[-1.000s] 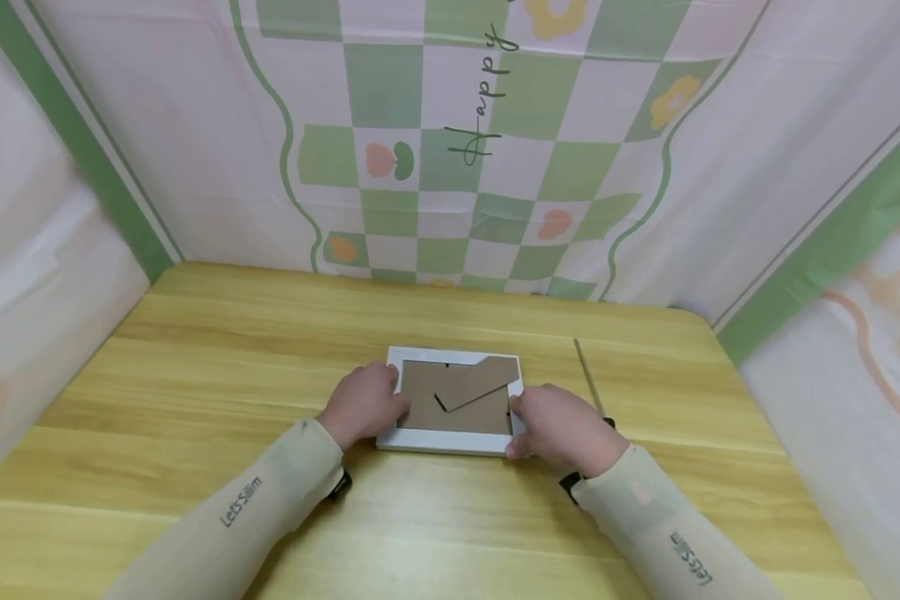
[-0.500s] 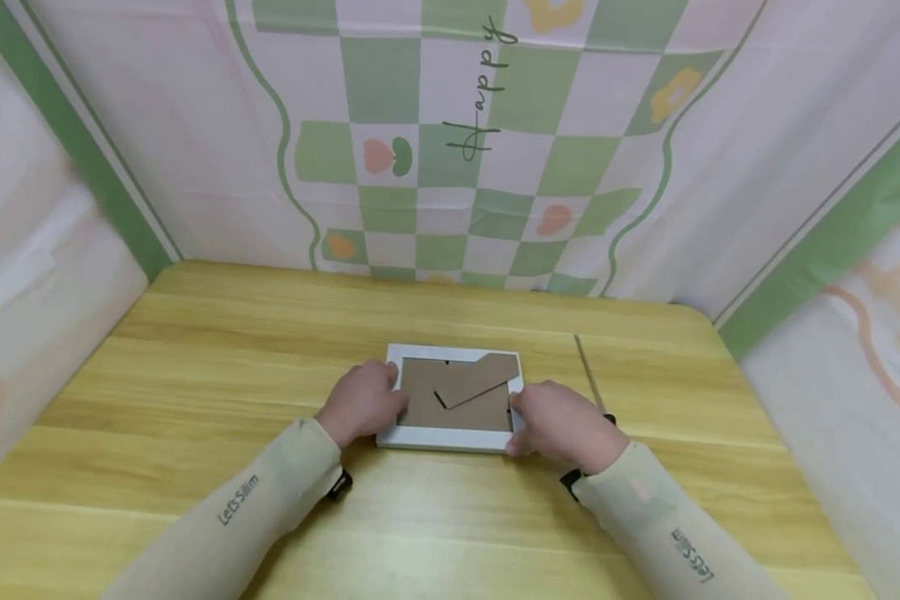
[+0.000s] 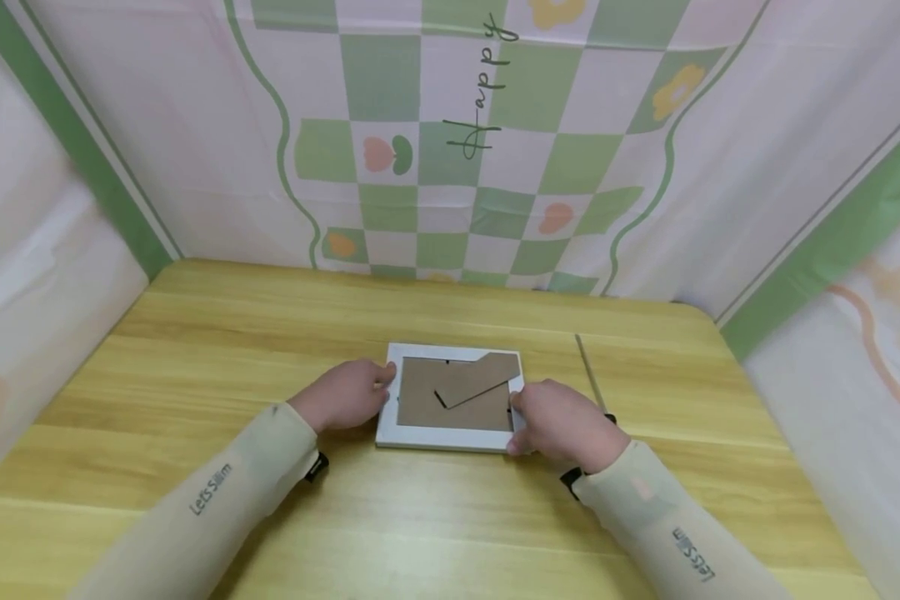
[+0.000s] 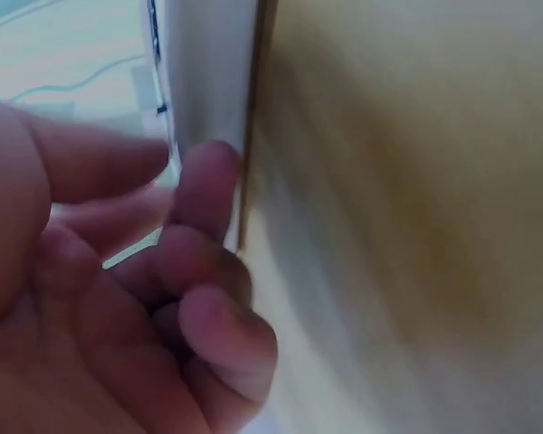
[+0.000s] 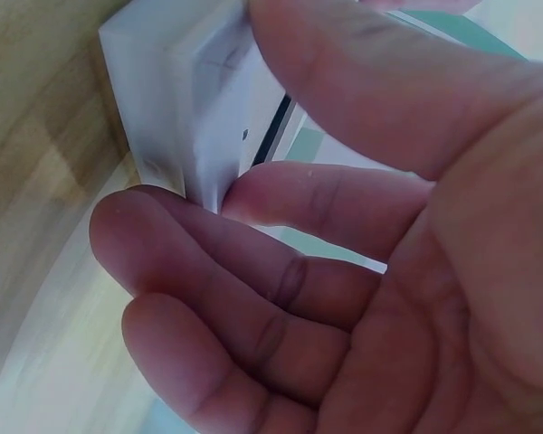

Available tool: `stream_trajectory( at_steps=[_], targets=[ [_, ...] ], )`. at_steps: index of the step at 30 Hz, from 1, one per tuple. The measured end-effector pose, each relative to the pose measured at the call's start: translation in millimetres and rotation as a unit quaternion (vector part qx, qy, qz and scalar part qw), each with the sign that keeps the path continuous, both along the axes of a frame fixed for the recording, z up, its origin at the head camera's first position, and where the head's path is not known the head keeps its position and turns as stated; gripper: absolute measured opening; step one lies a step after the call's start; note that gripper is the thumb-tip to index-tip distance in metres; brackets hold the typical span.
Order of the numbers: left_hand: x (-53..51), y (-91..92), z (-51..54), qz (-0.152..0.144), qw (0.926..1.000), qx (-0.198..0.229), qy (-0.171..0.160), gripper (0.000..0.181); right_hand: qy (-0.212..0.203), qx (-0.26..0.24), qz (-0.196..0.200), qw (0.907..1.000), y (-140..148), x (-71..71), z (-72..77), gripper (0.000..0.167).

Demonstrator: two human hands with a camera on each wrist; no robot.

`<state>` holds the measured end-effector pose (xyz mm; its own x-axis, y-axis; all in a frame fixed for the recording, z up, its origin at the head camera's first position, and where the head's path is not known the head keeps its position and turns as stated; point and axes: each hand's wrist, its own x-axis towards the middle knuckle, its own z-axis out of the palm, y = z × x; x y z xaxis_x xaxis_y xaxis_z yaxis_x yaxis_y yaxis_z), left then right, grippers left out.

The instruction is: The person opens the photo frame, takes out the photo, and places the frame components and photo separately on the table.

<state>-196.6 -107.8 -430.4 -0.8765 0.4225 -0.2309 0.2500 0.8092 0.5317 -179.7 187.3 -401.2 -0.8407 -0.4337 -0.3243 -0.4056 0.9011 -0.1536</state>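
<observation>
A white picture frame (image 3: 444,437) lies face down on the wooden table, its brown backing board (image 3: 427,375) and angled stand flap (image 3: 487,379) uppermost. My left hand (image 3: 347,393) is at the frame's left edge, drawn off the backing. In the left wrist view its fingers (image 4: 208,185) are loosely bent beside the white border, with nothing visible pinched between them. At the opposite end, my right hand (image 3: 562,423) holds the right edge near the front corner. Its thumb (image 5: 344,81) and fingers lie about the white frame corner (image 5: 176,81) in the right wrist view.
A thin grey stick-like strip (image 3: 589,367) lies beyond the right hand, its near end hidden by the wrist. Wood-grain tabletop (image 3: 232,333) surrounds the frame. A green-and-white checked curtain (image 3: 457,192) hangs along the back edge.
My left hand has slid left off the frame's backing to its outer edge. The right hand and the picture frame have stayed in place.
</observation>
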Motion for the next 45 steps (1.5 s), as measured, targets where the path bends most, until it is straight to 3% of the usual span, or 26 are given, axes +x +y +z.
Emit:
stream_trajectory(
  at_steps=[8,17,26,33,36,41,45],
  targets=[
    [-0.9,-1.4,9.7,-0.036,0.9979,-0.045,-0.03,0.054,-0.009,0.002,-0.004,1.0,1.0,1.6,-0.2,0.044],
    [-1.0,-1.3,13.1,-0.052,0.9969,-0.058,-0.013,0.052,-0.021,-0.008,-0.016,0.9996,0.1,1.5,1.0,0.055],
    [-3.0,-4.1,13.5,-0.055,0.9966,-0.059,-0.017,0.052,-0.025,-0.01,-0.023,0.9994,-3.3,-1.6,2.5,0.037],
    [-1.6,2.7,14.1,-0.067,0.9926,-0.101,0.001,0.054,-0.03,-0.009,-0.029,0.9991,-1.9,-1.6,2.1,0.056],
    [0.6,5.5,14.0,-0.063,0.9919,-0.11,0.01,0.048,-0.028,-0.018,-0.03,0.999,0.6,-3.5,2.0,0.06],
    [7.0,9.7,16.0,-0.05,0.9922,-0.112,0.022,0.018,-0.031,-0.029,-0.038,0.9984,4.1,-9.0,3.1,0.064],
    [13.1,12.0,18.7,-0.041,0.9921,-0.114,0.031,0.021,-0.038,-0.029,-0.04,0.998,5.8,-12.3,4.4,0.064]
  ],
)
